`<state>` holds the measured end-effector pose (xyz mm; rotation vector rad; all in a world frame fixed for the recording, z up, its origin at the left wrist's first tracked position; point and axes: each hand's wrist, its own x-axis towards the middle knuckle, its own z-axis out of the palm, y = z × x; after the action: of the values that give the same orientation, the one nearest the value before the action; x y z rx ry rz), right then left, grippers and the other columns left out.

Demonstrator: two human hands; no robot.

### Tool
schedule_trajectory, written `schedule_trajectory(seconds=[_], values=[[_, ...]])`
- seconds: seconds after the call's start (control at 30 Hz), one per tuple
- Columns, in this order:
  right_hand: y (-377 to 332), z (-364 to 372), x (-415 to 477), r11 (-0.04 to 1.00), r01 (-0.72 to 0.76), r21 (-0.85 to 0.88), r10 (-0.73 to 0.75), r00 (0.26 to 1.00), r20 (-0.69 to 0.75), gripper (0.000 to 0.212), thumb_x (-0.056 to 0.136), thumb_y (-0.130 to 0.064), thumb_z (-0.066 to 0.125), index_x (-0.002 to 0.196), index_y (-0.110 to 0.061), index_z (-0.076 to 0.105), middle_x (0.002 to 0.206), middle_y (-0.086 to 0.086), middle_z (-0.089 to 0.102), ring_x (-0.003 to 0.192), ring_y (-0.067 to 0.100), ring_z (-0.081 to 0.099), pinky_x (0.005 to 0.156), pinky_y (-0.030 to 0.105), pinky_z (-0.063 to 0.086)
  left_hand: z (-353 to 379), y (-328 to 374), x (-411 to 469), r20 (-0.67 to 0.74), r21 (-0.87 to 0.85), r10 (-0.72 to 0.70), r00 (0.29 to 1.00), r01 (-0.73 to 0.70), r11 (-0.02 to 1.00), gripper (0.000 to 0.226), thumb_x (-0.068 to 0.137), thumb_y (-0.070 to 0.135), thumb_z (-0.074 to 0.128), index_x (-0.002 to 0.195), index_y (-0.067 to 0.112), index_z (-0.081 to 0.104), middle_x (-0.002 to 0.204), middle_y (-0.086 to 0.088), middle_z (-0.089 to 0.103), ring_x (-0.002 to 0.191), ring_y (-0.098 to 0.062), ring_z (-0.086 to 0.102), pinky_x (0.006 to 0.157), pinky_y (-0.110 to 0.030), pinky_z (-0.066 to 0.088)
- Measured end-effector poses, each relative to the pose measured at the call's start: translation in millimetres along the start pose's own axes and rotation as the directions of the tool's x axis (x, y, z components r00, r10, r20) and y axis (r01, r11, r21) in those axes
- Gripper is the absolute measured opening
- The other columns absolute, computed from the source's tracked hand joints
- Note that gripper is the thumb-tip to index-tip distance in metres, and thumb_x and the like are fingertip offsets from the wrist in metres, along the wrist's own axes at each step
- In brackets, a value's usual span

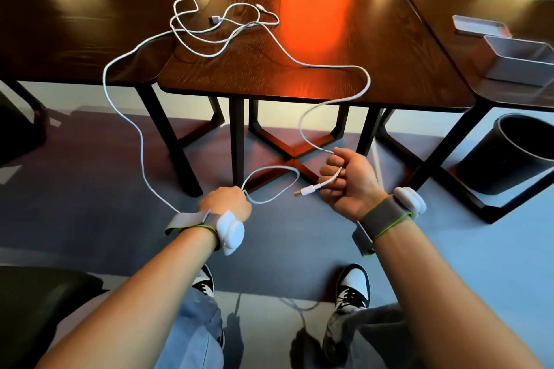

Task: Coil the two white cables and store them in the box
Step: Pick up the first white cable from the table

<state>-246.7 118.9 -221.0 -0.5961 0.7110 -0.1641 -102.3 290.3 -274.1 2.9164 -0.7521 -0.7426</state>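
Two white cables lie tangled on the dark wooden table. One long cable runs off the front edge down to my right hand, which grips it near its USB plug. My left hand holds a small loop of white cable, and a long strand rises from that hand back up to the table. The second cable rests in loose curls at the table's far left. The open white box sits on the neighbouring table at the right, with its lid behind it.
A black waste bin stands on the floor under the right table. Another dark table adjoins on the left, with a dark chair at lower left. My shoes are on the grey floor below.
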Motion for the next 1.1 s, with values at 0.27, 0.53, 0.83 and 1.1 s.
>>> schedule_trajectory(seconds=[0.27,0.53,0.83,1.1], values=[[-34,38,-16,0.983,0.148,-0.107,-0.108,0.943,0.315,0.032,0.104,-0.035,0.037,0.078,-0.018,0.046,0.063,-0.003,0.048,0.041,0.001,0.033,0.033,0.009,0.021,10,13,-7,0.139,0.099,0.101,0.985,-0.115,0.988,0.033,0.097,0.029,0.044,0.111,0.010,0.068,0.110,-0.012,0.074,0.108,-0.032,0.067,0.093,-0.039,0.055],[-127,108,26,0.869,0.486,-0.096,-0.485,0.874,0.041,0.029,0.107,-0.022,0.033,0.084,-0.011,0.047,0.071,0.004,0.049,0.050,0.004,0.043,0.043,0.011,0.043,11,29,-16,0.179,0.031,0.202,0.963,-0.211,0.977,0.045,0.103,0.034,0.038,0.104,0.002,0.071,0.113,-0.018,0.073,0.107,-0.035,0.068,0.096,-0.041,0.053],[-124,88,57,0.889,0.458,-0.007,-0.451,0.873,-0.183,0.023,0.104,-0.001,0.034,0.118,-0.003,0.051,0.138,0.018,0.054,0.111,0.023,0.064,0.083,0.024,0.055,3,34,-17,0.125,-0.010,0.244,0.962,-0.244,0.970,0.045,0.103,0.036,0.039,0.103,0.004,0.072,0.110,-0.017,0.073,0.105,-0.035,0.068,0.096,-0.041,0.053],[-116,94,64,0.859,0.343,-0.380,-0.425,0.891,-0.157,0.039,0.106,-0.017,0.027,0.068,-0.020,0.032,0.036,-0.006,0.025,0.025,0.006,0.024,0.032,0.014,0.022,2,37,-17,0.137,-0.025,0.235,0.962,-0.234,0.972,0.046,0.103,0.036,0.038,0.100,0.004,0.071,0.111,-0.017,0.073,0.103,-0.035,0.068,0.094,-0.041,0.054]])
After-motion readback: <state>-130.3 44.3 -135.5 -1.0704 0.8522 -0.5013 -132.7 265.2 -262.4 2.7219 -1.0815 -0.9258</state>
